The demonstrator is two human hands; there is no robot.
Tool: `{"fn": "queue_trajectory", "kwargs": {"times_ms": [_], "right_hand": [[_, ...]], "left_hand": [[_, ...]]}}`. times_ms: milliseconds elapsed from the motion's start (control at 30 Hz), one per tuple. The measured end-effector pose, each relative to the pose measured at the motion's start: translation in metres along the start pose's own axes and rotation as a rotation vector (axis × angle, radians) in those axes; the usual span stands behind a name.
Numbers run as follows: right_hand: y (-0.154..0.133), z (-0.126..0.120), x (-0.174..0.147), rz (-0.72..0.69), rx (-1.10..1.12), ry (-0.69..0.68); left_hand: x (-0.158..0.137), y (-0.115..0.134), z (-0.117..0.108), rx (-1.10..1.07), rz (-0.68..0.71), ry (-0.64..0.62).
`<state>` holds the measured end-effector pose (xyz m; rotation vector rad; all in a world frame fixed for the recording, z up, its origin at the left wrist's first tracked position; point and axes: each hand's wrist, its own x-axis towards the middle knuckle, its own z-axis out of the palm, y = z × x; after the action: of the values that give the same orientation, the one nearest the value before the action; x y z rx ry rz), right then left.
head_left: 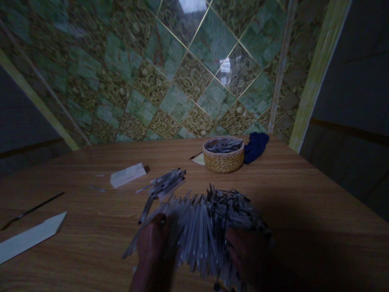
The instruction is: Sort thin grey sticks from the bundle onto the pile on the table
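Observation:
A large heap of slim translucent pens [199, 233] with dark ends lies across the table in front of me. My left hand [152, 239] rests at the heap's left side, fingers curled in against some pens, thumb side toward the heap. On the right side, my right hand [247, 251] is in deep shadow with its visible fingers bent at the pens; what they hold is hidden. Just beyond the heap lies a smaller bundle of similar pens [167, 182]. Farther back stands a round woven basket [223, 162] holding many more of them.
A dark blue cloth [257, 146] lies right of the basket. To the left are a white box [128, 175], a thin dark brush-like stick [36, 208] and a pale flat strip [32, 237]. A tiled wall [182, 81] borders the wooden table's [288, 190] far edge.

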<state>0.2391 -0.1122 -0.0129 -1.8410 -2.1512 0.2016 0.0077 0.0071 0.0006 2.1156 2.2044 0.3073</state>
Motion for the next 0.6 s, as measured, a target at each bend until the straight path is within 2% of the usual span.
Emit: {"fn": "queue_trajectory", "kwargs": {"times_ms": [100, 233, 333, 500, 600], "right_hand": [[0.010, -0.011, 0.005, 0.054, 0.052, -0.040], [0.032, -0.034, 0.011, 0.161, 0.056, -0.028], [0.043, -0.042, 0.012, 0.164, 0.070, -0.051], [0.042, -0.030, 0.013, 0.088, 0.091, -0.086], [0.039, -0.022, 0.015, 0.129, 0.094, -0.087]], "left_hand": [[0.000, 0.000, -0.001, -0.009, -0.003, -0.005], [0.000, 0.000, -0.001, -0.005, -0.019, -0.002], [0.001, 0.001, 0.000, -0.031, -0.001, -0.003], [0.002, 0.003, 0.001, -0.068, 0.000, -0.009], [0.003, 0.002, 0.003, -0.123, -0.005, 0.002]]}}
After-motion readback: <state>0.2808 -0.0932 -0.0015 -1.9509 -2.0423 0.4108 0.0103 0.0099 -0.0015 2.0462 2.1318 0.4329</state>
